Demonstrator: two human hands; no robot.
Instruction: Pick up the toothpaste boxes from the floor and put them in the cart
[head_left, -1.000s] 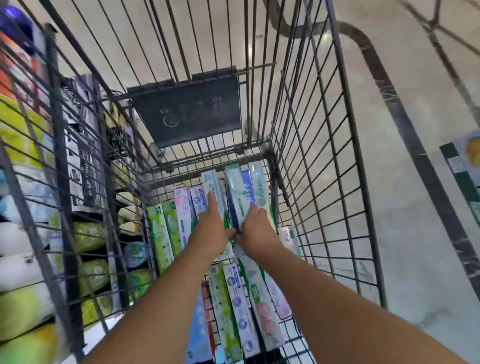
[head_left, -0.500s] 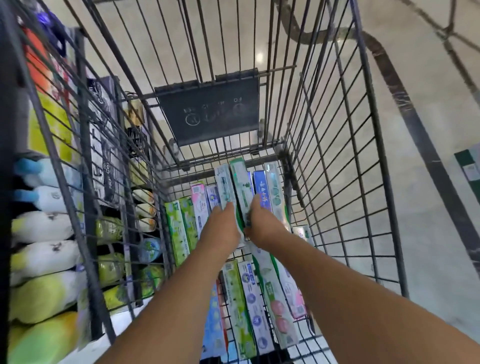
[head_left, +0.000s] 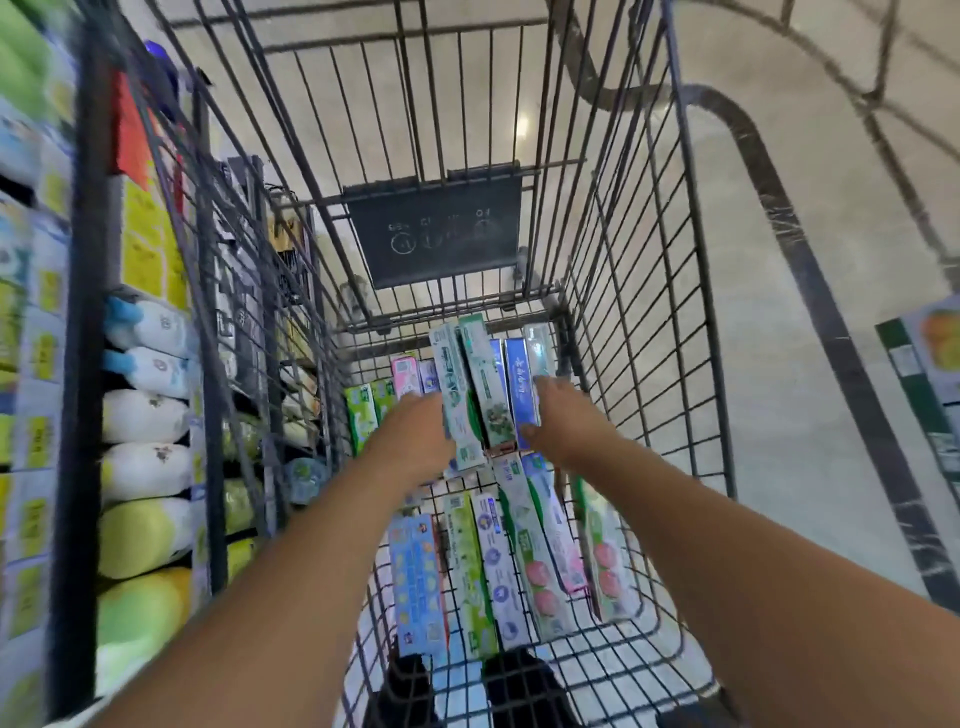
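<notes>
cart (head_left: 649, 322): dark matt metal wire | toothpaste boxes (head_left: 483, 395): glossy printed card | floor (head_left: 779, 260): polished stone

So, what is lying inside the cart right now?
Inside the wire cart lie toothpaste boxes in two rows on the bottom. The left hand and right hand reach into the far row. Any boxes beneath the hands and forearms are covered.

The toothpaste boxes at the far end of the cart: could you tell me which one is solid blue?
The blue box, beside the right hand; its neighbours there are pale green, white or pink.
</notes>
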